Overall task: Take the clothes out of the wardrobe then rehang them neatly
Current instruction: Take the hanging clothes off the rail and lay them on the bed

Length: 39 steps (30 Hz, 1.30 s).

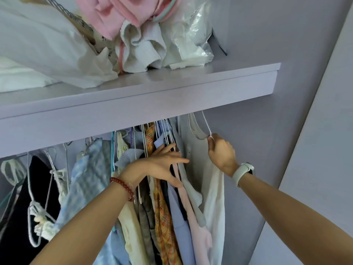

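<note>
Left grip (162, 165) splayed; right grip (221, 152) clenched.

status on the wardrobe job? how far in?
Early, by the look of it. Done: nothing clearly out; the rail is packed with hanging clothes. In hand: right hand grips the white hanger of the white top at the far right; left hand holds its neighbours aside. Left: take out the rest, rehang all.
</note>
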Motion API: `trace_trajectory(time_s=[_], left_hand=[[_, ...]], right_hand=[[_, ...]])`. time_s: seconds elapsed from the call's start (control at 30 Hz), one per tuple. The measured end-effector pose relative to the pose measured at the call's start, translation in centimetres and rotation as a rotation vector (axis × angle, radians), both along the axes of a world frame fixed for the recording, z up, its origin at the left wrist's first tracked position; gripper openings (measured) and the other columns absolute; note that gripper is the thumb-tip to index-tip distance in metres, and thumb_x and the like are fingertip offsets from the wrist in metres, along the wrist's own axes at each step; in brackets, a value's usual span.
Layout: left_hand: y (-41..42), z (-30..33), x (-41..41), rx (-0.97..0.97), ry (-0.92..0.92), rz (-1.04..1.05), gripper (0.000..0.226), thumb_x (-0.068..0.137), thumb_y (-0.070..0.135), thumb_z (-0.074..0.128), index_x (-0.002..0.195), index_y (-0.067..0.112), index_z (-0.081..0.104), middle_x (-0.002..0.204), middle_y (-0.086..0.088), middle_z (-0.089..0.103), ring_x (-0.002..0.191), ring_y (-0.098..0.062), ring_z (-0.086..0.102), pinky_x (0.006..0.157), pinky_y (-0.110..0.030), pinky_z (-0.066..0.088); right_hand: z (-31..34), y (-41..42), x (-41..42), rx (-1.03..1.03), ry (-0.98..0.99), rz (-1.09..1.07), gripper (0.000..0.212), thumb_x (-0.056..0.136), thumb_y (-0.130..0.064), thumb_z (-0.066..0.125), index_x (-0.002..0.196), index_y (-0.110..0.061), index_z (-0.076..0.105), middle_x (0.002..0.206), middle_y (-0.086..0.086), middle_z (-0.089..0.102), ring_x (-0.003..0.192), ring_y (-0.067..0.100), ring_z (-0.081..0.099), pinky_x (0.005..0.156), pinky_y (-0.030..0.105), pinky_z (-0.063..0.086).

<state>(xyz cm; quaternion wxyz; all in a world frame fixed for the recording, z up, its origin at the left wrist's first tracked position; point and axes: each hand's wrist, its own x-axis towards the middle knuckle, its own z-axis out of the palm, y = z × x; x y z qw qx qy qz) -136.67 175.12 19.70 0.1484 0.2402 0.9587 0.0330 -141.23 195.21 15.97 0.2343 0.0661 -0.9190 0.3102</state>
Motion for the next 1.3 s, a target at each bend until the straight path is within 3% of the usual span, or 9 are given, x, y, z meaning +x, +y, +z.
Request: trace_trajectory(time_s=[0.2,0.3,0.43,0.57,0.67,0.73,0.87,1.17,1.3], left_hand=[[4.2,0.3,0.8,0.464,0.321,0.175,0.059,0.094,0.031,0.049,0.145,0.015,0.023,0.15,-0.007,0.027,0.135,-0.021,0.029,0.112,-0.038,0.023],[7.3,-0.8,2.0,0.692,0.527,0.18,0.057,0.097,0.024,0.042,0.147,0.011,0.017,0.152,-0.008,0.022,0.138,-0.021,0.024,0.11,-0.027,0.019],[12.5,-4.4,4.0,0.869,0.449,0.092,0.058,0.099,0.026,0.033,0.147,0.008,0.006,0.156,-0.009,0.006,0.143,-0.019,0.005,0.109,-0.019,0.005],[15.7,-9.9,6.1,0.712,0.345,-0.053,0.043,0.1,0.022,0.033,0.141,0.01,0.034,0.149,-0.008,0.031,0.143,-0.027,0.01,0.114,-0.048,0.008],[17.5,-13.4,8.7,0.607,0.331,-0.347,0.029,0.095,0.014,0.041,0.112,0.004,0.062,0.113,-0.015,0.061,0.115,-0.034,0.051,0.104,-0.055,0.024],[18.2,-15.1,10.6,0.576,0.255,-0.446,0.027,0.089,0.014,0.044,0.096,0.001,0.066,0.093,-0.017,0.065,0.089,-0.037,0.061,0.085,-0.048,0.043],[21.6,-19.4,16.8,0.618,0.072,-0.621,0.023,0.09,0.017,0.045,0.091,0.004,0.064,0.083,-0.01,0.066,0.074,-0.031,0.061,0.064,-0.04,0.049],[31.0,-23.6,30.4,0.611,-0.187,-0.9,0.016,0.093,0.024,0.051,0.089,0.012,0.062,0.074,0.001,0.062,0.069,-0.026,0.056,0.063,-0.034,0.043],[35.3,-22.8,37.4,0.63,-0.254,-1.075,0.021,0.093,0.031,0.05,0.088,0.014,0.061,0.071,-0.001,0.064,0.065,-0.024,0.054,0.057,-0.032,0.04]], right_hand=[[-2.9,2.4,6.0,-0.093,0.07,0.007,0.023,0.096,-0.025,0.04,0.105,-0.01,0.056,0.07,0.013,0.062,0.075,0.041,0.059,0.06,0.033,0.035],[-5.2,4.5,10.9,-0.084,0.07,0.01,0.018,0.093,-0.018,0.049,0.099,-0.005,0.06,0.059,0.014,0.06,0.063,0.042,0.059,0.057,0.038,0.043],[-8.1,7.7,17.8,-0.011,0.044,-0.034,0.017,0.089,-0.014,0.052,0.092,-0.001,0.063,0.051,0.011,0.058,0.047,0.035,0.056,0.044,0.031,0.043],[-11.5,11.0,26.0,0.023,-0.058,-0.109,0.018,0.086,-0.015,0.052,0.09,-0.002,0.063,0.046,0.007,0.055,0.041,0.032,0.053,0.041,0.028,0.043],[-13.9,13.1,32.7,0.068,-0.146,-0.223,0.017,0.085,-0.015,0.052,0.088,-0.003,0.064,0.05,0.006,0.058,0.042,0.032,0.054,0.04,0.027,0.043],[-15.1,13.8,36.2,0.116,-0.2,-0.263,0.016,0.085,-0.016,0.053,0.088,-0.006,0.065,0.063,0.005,0.064,0.048,0.03,0.057,0.041,0.028,0.045],[-17.5,14.3,44.6,0.068,-0.247,-0.55,0.015,0.088,-0.02,0.054,0.092,-0.01,0.065,0.091,0.004,0.064,0.062,0.03,0.062,0.048,0.034,0.048],[-19.8,10.5,59.5,-0.096,-0.433,-1.118,0.026,0.094,-0.029,0.041,0.098,-0.013,0.061,0.077,0.009,0.068,0.069,0.035,0.061,0.061,0.042,0.048],[-18.8,9.8,65.7,-0.072,-0.413,-1.353,0.033,0.092,-0.027,0.034,0.09,-0.009,0.062,0.07,0.008,0.067,0.059,0.031,0.06,0.05,0.036,0.044]])
